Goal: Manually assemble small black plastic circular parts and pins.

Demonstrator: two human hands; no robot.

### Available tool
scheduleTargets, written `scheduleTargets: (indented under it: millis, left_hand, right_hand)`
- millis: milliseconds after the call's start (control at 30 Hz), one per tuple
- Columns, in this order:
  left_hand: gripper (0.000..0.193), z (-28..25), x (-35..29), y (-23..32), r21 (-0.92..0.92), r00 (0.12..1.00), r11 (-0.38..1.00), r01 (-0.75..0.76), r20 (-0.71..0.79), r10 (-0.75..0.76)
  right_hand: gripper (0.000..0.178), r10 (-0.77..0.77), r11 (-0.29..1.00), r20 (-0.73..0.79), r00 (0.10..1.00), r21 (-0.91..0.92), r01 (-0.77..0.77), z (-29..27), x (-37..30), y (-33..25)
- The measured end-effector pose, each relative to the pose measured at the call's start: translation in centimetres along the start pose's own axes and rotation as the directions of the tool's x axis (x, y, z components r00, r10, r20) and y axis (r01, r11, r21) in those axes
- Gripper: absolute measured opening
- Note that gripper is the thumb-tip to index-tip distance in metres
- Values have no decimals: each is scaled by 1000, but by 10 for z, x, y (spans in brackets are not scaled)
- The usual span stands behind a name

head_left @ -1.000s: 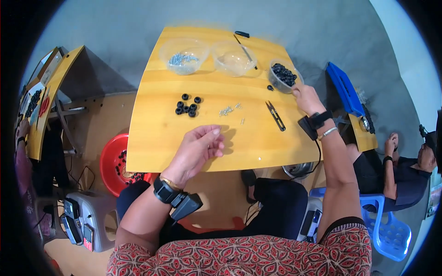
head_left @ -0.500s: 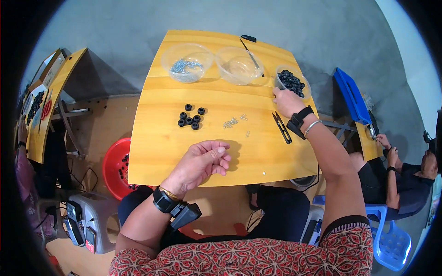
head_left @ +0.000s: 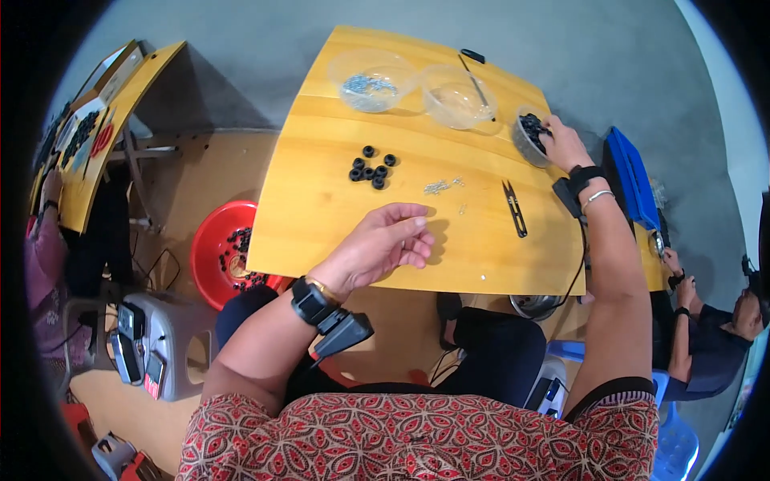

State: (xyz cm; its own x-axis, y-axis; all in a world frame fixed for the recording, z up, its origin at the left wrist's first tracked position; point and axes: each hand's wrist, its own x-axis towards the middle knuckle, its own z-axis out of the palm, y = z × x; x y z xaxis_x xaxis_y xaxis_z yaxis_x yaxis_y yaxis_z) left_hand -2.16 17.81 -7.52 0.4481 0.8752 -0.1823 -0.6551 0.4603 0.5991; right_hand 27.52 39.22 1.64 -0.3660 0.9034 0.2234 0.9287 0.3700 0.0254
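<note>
Hands apart, left hand (head_left: 383,247) half-curled, seemingly empty, right hand (head_left: 565,147) outstretched into clear tub (head_left: 525,148) of black pieces (head_left: 529,125), grip unclear.

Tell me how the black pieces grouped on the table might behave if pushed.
Those black pieces would probably roll or slide, since their sides look rounded. Pushing one may nudge others, as several sit close together. They're likely light, being much smaller than the black snips.

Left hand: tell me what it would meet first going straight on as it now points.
Probably the small stray silvery pieces just ahead on the table, though the left hand may pass above them; its height is unclear.
</note>
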Motion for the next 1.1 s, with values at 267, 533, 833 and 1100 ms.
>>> scheduleTargets:
  millis: [267, 533, 833, 1100]
  left_hand:
    - [23, -6, -3, -1, -48, 1000, 999, -15, 13, 16]
    - [18, -1, -19, 0, -16, 998, 998, -55, -16, 55]
    - [27, -25, -62, 18, 995, 614, -76, -60, 97, 783]
    - [30, -25, -61, 15, 916, 643, -366, 162, 184, 743]
  right_hand:
    - [34, 180, 965, -138, 974, 215, -148, -4, -63, 51]
    - [64, 574, 753, -144, 806, 479, -451, -8, -172, 199]
    - [62, 866, 498, -317, 386, 503, -706, 11, -305, 372]
    - [73, 974, 196, -221, 53, 697, -690, 17, -321, 439]
